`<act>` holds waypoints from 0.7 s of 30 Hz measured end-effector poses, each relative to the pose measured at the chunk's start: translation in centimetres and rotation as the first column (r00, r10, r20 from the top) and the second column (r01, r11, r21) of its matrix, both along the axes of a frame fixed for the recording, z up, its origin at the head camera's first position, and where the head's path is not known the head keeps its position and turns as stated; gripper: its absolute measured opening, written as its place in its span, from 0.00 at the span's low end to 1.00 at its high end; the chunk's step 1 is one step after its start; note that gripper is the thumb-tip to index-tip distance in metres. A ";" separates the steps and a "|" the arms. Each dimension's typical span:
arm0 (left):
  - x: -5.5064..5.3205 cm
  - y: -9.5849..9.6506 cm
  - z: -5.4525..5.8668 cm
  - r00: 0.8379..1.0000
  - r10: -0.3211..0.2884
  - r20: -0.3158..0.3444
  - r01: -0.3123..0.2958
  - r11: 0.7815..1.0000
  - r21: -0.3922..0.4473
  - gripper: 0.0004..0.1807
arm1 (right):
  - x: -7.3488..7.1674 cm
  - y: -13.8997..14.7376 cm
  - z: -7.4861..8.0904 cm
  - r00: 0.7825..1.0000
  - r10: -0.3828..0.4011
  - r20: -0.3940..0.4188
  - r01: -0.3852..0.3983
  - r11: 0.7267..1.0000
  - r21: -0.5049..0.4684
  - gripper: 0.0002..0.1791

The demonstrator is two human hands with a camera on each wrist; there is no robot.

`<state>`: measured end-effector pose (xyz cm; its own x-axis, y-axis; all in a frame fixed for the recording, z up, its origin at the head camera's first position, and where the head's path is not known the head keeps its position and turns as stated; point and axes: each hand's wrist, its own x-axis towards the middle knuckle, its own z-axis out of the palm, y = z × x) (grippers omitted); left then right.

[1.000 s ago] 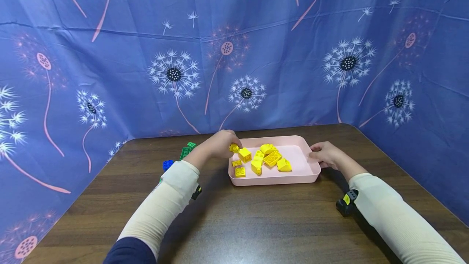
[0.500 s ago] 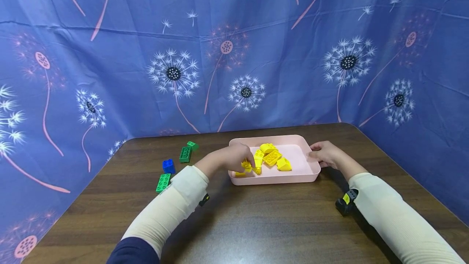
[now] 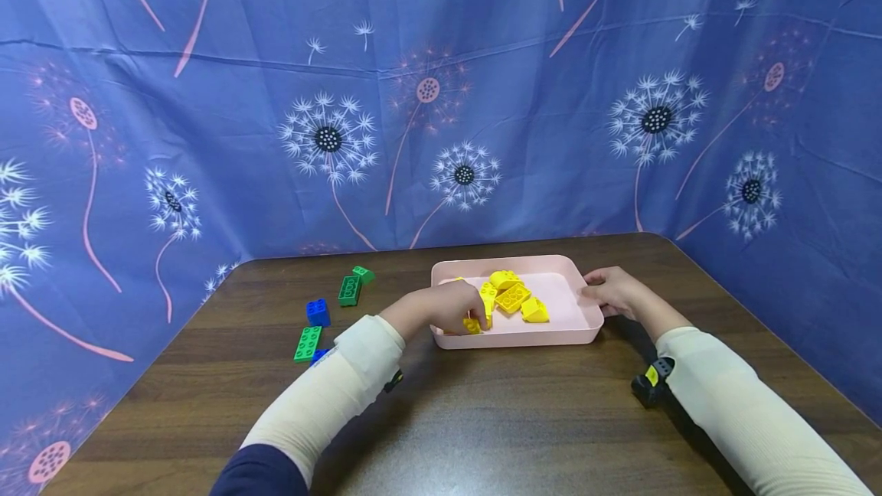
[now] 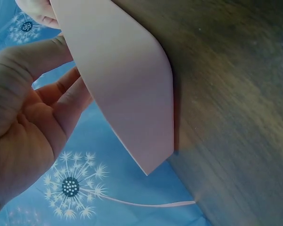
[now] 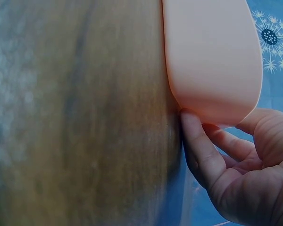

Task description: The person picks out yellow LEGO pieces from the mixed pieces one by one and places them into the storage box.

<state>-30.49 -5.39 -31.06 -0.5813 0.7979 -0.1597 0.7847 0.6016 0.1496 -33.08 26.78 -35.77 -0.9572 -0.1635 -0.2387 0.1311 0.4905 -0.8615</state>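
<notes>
A pink tray (image 3: 568, 316) holds several yellow toy building bricks (image 3: 513, 298), bunched in its left and middle part. My left hand (image 3: 455, 306) reaches over the tray's left end, its curled fingers low inside around a yellow brick (image 3: 472, 325). The hand covers other bricks in that corner. In the left wrist view, the tray wall (image 4: 127, 80) hides the fingertips of the left hand (image 4: 35, 103). My right hand (image 3: 615, 293) holds the tray's right end. The right wrist view shows the right hand (image 5: 245, 165) with thumb at the rim and fingers against the outer wall.
Left of the tray on the brown table (image 3: 482, 419) lie green bricks (image 3: 349, 290), a small green brick (image 3: 363, 274), a flat green brick (image 3: 307, 344) and a blue brick (image 3: 318, 312). Another blue brick (image 3: 320, 356) is partly behind the left sleeve. A blue dandelion-print cloth (image 3: 551, 136) hangs behind.
My left hand has moved from the tray's back left corner forward and right, down into its front left part with the yellow brick. The right hand stays at the tray's right end.
</notes>
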 end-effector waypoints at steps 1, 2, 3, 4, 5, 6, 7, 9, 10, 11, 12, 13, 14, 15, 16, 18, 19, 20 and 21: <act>0.0 0.0 0.0 1.000 0.005 0.005 -0.005 1.000 -0.004 0.15 | 0.0 0.0 0.0 1.000 -0.004 0.000 0.004 1.000 0.001 0.29; -0.1 0.1 0.0 1.000 0.011 0.011 -0.011 1.000 -0.005 0.15 | 0.1 0.0 0.1 1.000 -0.005 0.002 0.005 1.000 -0.001 0.29; -0.2 0.1 -0.1 1.000 0.016 0.015 -0.015 1.000 -0.007 0.15 | 0.1 0.0 0.1 1.000 -0.006 0.001 0.006 1.000 0.004 0.29; -0.2 0.2 -0.1 1.000 0.021 0.019 -0.021 1.000 -0.010 0.16 | 0.1 -0.1 0.1 1.000 -0.006 0.000 0.006 1.000 0.007 0.29; -0.3 0.2 -0.1 0.999 0.029 0.027 -0.028 1.000 -0.008 0.16 | 0.1 -0.1 0.1 1.000 -0.008 0.001 0.008 1.000 0.010 0.29; -0.3 0.2 -0.2 0.999 0.035 0.033 -0.035 0.999 -0.007 0.16 | 0.1 -0.1 0.1 1.000 -0.009 0.002 0.009 1.000 0.017 0.29; -0.4 0.2 -0.2 0.998 0.044 0.040 -0.043 0.999 -0.006 0.16 | 0.1 -0.1 0.1 1.000 -0.015 0.004 0.015 1.000 0.022 0.29; -0.5 0.2 -0.3 0.997 0.056 0.047 -0.056 0.998 -0.002 0.16 | 0.0 -0.1 0.1 1.000 -0.017 0.003 0.017 0.999 0.035 0.29; -0.5 0.1 -0.4 0.997 0.063 0.050 -0.063 0.998 0.000 0.16 | 0.1 -0.1 0.1 1.000 -0.019 0.005 0.019 0.999 0.035 0.29; -0.6 0.1 -0.4 0.997 0.065 0.049 -0.065 0.998 0.001 0.16 | 0.0 -0.1 0.1 1.000 -0.021 0.006 0.021 0.999 0.033 0.29; -0.6 0.1 -0.5 0.997 0.065 0.044 -0.066 0.998 0.002 0.16 | 0.0 -0.1 0.1 1.000 -0.021 0.006 0.021 0.999 0.033 0.29; -0.6 0.1 -0.5 0.997 0.067 0.041 -0.067 0.998 0.001 0.16 | 0.0 -0.1 0.1 1.000 -0.020 0.005 0.020 0.999 0.032 0.29; -0.7 0.0 -0.5 0.997 0.071 0.040 -0.071 0.997 0.001 0.16 | 0.0 -0.1 0.1 1.000 -0.020 0.005 0.020 0.999 0.030 0.29; -0.7 0.0 -0.6 0.997 0.073 0.036 -0.073 0.997 0.002 0.15 | 0.0 -0.1 0.1 1.000 -0.021 0.005 0.021 0.999 0.028 0.29; -0.7 0.0 -0.5 0.997 0.072 0.030 -0.072 0.997 0.004 0.15 | 0.0 -0.1 0.1 1.000 -0.022 0.006 0.022 0.999 0.024 0.29; -0.7 -0.1 -0.5 0.997 0.077 0.026 -0.077 0.997 0.009 0.14 | -0.1 -0.1 0.1 1.000 -0.020 0.005 0.020 0.999 0.027 0.29; -0.7 -0.1 -0.5 0.996 0.080 0.027 -0.080 0.997 0.014 0.13 | -0.1 -0.1 0.1 1.000 -0.022 0.006 0.021 0.999 0.030 0.29; -0.6 -0.1 -0.4 0.996 0.082 0.026 -0.082 0.996 0.019 0.13 | -0.1 -0.1 0.0 1.000 -0.024 0.008 0.024 0.999 0.030 0.30; -0.6 -0.1 -0.3 0.996 0.083 0.026 -0.084 0.996 0.027 0.12 | 0.0 0.0 0.0 1.000 -0.023 0.010 0.023 0.999 0.032 0.30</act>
<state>-31.05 -5.49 -31.37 -0.6424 0.7509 -0.1529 0.7276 0.6603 0.1859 -33.12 26.78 -35.77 -0.9581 -0.1337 -0.2532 0.1512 0.5146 -0.8440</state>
